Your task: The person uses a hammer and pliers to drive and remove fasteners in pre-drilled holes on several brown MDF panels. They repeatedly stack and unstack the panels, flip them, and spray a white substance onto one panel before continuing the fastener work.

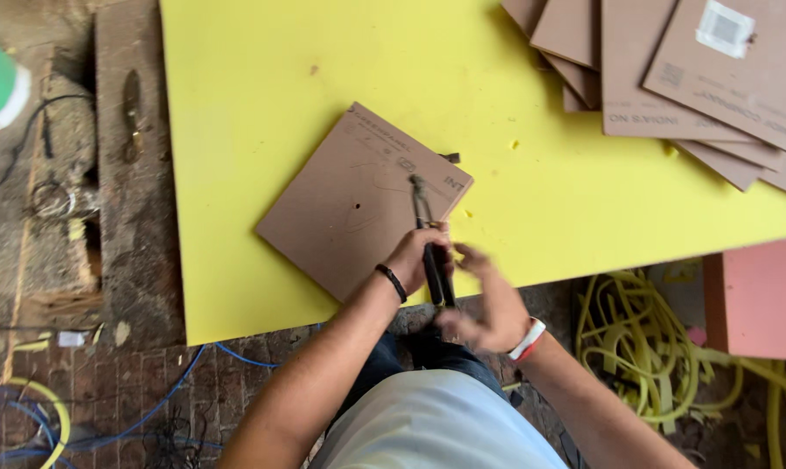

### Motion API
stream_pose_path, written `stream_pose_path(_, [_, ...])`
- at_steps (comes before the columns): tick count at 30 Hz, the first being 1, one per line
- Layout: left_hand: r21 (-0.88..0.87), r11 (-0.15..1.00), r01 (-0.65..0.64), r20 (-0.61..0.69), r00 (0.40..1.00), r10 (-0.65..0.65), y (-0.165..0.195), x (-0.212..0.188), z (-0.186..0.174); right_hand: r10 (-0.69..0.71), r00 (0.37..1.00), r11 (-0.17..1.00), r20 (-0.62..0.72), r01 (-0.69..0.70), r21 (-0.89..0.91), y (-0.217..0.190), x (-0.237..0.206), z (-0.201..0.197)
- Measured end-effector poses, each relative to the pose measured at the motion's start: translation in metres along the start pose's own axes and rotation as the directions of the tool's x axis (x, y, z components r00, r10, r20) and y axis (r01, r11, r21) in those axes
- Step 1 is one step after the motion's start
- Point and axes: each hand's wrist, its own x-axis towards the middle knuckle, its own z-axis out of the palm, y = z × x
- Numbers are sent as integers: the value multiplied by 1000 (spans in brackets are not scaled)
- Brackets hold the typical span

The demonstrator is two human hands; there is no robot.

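Lying on the yellow table (pixel 263 78), one brown square board (pixel 363 200) sits near the front edge, with a small dark hole in its face. The left hand (pixel 415 256) is clamped around the handles of a dark plier-like tool (pixel 429 239) whose tip rests on the board. The right hand (pixel 484 304) is blurred, fingers seemingly spread, just beside the handles. A stack of similar boards (pixel 671 69), perhaps six, lies at the far corner. Yellow strips (pixel 636 334) are heaped on the floor.

Matt brown fibreboard square (pixel 358 204); smooth yellow foam sheet (pixel 263 104)
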Motion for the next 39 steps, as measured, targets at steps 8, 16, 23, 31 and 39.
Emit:
stream_pose_path(8, [538, 840, -63, -318, 908, 272, 50, -30, -52, 749, 650, 631, 125, -644, -432, 83, 13, 80])
stream_pose_path(16, [633, 772, -52, -298, 904, 305, 36, -36, -60, 950, 292, 300, 107, -951, -75, 103, 32, 45])
stream_pose_path(23, [670, 740, -60, -306, 886, 349, 49, -61, -69, 836, 488, 295, -251, -785, -544, 97, 25, -32])
stream_pose_path(31, [283, 942, -181, -171, 957, 235, 73, -108, -85, 826, 530, 555, -192, -704, 442, 86, 68, 20])
stream_pose_path(39, [54, 883, -465, -85, 879, 468, 120, -135, -139, 502, 851, 401, 155, -388, 830, 11, 150, 217])
